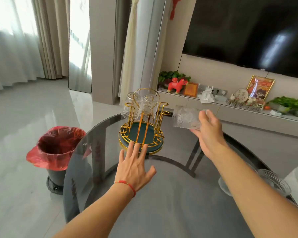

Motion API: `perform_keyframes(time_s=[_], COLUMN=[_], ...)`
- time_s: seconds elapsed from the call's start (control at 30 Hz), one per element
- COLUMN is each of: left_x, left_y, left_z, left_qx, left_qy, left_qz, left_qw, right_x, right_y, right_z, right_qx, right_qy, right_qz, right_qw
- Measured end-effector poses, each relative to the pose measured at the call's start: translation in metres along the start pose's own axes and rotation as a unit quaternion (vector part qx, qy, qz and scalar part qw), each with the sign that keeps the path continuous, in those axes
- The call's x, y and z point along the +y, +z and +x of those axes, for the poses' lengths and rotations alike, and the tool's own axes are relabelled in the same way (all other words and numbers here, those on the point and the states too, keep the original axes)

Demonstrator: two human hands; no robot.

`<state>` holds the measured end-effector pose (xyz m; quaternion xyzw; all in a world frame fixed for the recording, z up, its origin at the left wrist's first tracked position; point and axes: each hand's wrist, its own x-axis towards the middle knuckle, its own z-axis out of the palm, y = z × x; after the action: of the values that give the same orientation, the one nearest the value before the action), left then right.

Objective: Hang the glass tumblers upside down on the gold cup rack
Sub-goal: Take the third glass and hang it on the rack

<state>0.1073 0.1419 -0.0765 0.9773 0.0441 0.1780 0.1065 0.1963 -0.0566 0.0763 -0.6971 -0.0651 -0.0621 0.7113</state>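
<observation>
- The right hand [208, 133] gripped a glass tumbler [186, 117] on its side, in the air just right of the gold cup rack [142, 127].
- The left hand [134, 165] lay open and empty, fingers spread, fingertips touching the rack's near rim on the glass surface [162, 194].
- Two tumblers [139, 107] hung inverted on the rack's far pegs.
</observation>
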Motion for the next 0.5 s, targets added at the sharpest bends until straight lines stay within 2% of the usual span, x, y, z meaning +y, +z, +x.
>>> perform_keyframes(time_s=[0.17,0.27,0.5], left_x=[-0.001,-0.001,-0.001], left_y=[-0.001,0.001,0.003], left_z=[0.000,0.001,0.002], left_qx=[-0.004,-0.010,-0.007], left_qy=[-0.005,-0.006,-0.005], left_qz=[0.000,-0.002,-0.007], left_qw=[1.000,1.000,1.000], right_x=[-0.031,-0.036,-0.031], right_y=[0.034,0.051,0.078], right_z=[0.062,0.085,0.097], right_qx=[-0.011,-0.027,-0.076], right_qy=[-0.054,-0.071,-0.096], right_qz=[-0.111,-0.206,-0.329], right_qw=[0.992,0.975,0.936])
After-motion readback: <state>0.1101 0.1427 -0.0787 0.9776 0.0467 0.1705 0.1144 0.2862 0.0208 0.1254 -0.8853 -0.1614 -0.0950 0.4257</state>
